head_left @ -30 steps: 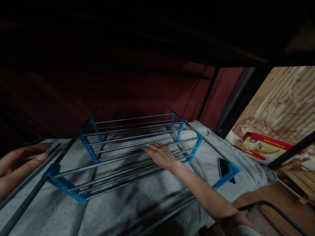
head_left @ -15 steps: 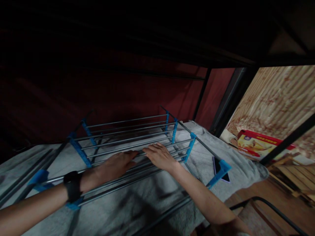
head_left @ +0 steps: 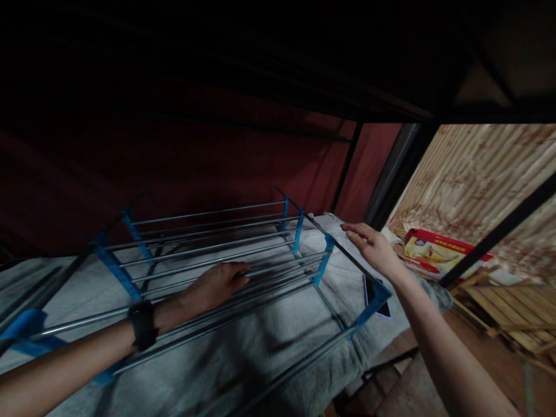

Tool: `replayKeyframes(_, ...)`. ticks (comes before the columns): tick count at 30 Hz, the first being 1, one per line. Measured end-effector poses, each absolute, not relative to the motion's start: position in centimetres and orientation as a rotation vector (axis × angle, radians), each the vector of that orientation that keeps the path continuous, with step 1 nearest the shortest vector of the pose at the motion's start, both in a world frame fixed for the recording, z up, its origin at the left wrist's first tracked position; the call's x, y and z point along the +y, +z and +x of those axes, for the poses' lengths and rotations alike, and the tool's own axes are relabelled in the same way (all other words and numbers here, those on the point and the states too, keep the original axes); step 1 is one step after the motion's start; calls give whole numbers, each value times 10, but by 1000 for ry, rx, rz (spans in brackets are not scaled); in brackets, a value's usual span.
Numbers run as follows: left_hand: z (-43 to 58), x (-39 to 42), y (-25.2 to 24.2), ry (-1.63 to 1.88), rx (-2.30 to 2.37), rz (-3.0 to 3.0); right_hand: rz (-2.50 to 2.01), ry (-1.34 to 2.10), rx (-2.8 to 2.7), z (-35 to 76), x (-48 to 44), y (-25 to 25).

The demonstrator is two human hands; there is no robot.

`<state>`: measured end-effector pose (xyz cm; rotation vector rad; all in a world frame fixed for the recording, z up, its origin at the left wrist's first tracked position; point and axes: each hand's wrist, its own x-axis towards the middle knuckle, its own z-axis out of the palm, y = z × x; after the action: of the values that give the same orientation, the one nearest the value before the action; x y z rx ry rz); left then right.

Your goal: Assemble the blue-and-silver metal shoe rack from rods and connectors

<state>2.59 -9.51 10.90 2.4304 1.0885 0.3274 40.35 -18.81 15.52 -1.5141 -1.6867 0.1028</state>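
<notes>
A shoe rack of thin metal tubes with blue plastic connectors (head_left: 116, 272) lies across a grey blanket (head_left: 286, 341). My left hand (head_left: 215, 286), with a black watch (head_left: 142, 324) on its wrist, is closed around a metal tube (head_left: 87, 320) that runs from the blue connector (head_left: 28, 327) at the near left. Where that tube's far end lies I cannot tell. My right hand (head_left: 373, 249) is open and raised over the rack's right side bar, its fingers stretched out to the left. Near it are a blue corner connector (head_left: 371, 307) and a phone (head_left: 370, 295).
Dark metal bed-frame posts (head_left: 406, 174) and a low dark overhead frame surround the blanket. Behind stands a dark red wall (head_left: 243, 168). A red and yellow box (head_left: 434, 255) and a slatted wooden piece (head_left: 508, 307) are at the right.
My right hand has left the tubes beside my left hand and moved right, over the side bar. My left hand remains on its tube. The view has shifted slightly.
</notes>
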Motion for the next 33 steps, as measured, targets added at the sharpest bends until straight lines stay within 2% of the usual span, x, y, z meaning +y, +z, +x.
replayKeyframes(4,47,-90,113,384,998,2423,-1621,651,-1370,452,-167,143)
replayKeyframes(10,80,-84,111,450,931,2423,-1516,1007,-1381,444,-146,111)
replayKeyframes(18,97,-83,112,491,909,2374,-1539,979,-1338,438,-130,89)
replayKeyframes(33,145,-71,92,522,886,2423,-1541,953,-1285,432,-128,79)
